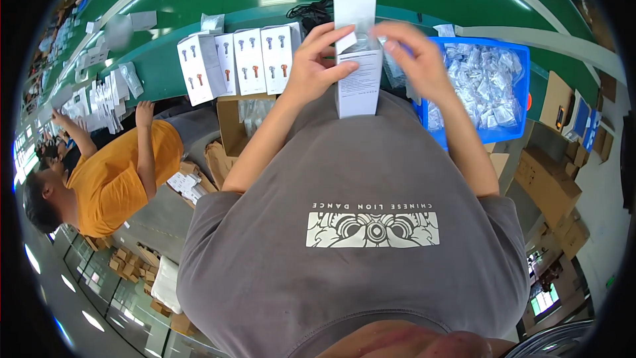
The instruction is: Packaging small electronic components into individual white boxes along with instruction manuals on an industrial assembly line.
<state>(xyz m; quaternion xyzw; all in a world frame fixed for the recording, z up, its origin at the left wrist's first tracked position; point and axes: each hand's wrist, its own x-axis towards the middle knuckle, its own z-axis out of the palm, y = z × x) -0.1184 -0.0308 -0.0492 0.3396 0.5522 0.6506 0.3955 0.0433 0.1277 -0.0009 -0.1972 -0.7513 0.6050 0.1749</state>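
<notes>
A tall white box (359, 93) with a raised top flap stands upright in front of my chest, lines of small print on its near face. My left hand (317, 65) grips it near the top, thumb on the near face and fingers at a small side flap. Something clear, like a plastic bag, shows at the box's mouth, partly hidden. At the opening's right side is my right hand (419, 59), its fingertips smeared by motion, so I cannot make out whether they hold anything.
Several white boxes with earphone pictures (250, 59) stand in a row at left. A blue bin (477, 136) of small clear bags is at right. Black cables (311, 12) lie behind the boxes. A co-worker in an orange shirt (126, 182) works at far left beside a green conveyor (218, 0).
</notes>
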